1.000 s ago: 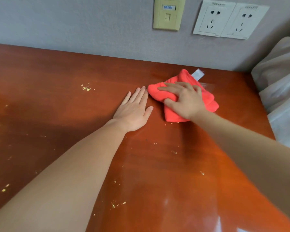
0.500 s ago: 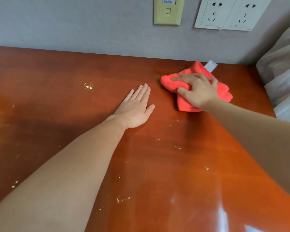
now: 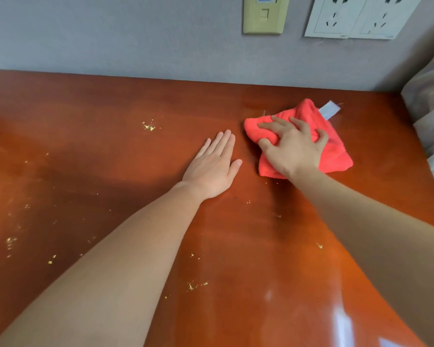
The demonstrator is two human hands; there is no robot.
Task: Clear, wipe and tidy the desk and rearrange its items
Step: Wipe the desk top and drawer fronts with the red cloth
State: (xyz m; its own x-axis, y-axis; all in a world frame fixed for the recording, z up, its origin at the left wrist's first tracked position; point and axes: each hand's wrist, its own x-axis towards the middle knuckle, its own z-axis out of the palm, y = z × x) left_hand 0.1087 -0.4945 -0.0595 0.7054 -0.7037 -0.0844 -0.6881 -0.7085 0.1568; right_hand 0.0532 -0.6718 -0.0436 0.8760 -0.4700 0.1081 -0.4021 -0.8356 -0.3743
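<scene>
Swept rightward since a second ago, the red cloth (image 3: pixel 336 155) lies far right on the worktop (image 3: pixel 85 116), bunched under the gripping right hand (image 3: pixel 293 149); left hand (image 3: pixel 213 169) rests flat, released, nearer the crumbs (image 3: pixel 149 126) leftward.

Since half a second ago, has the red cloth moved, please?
Yes. The red cloth has slid nearer and slightly left, opening a gap from the desk's back edge.

A grey wall (image 3: pixel 110 33) carries a beige wall plate (image 3: pixel 263 15) and white sockets (image 3: pixel 356 17), pale fabric (image 3: pixel 431 108) at right
</scene>
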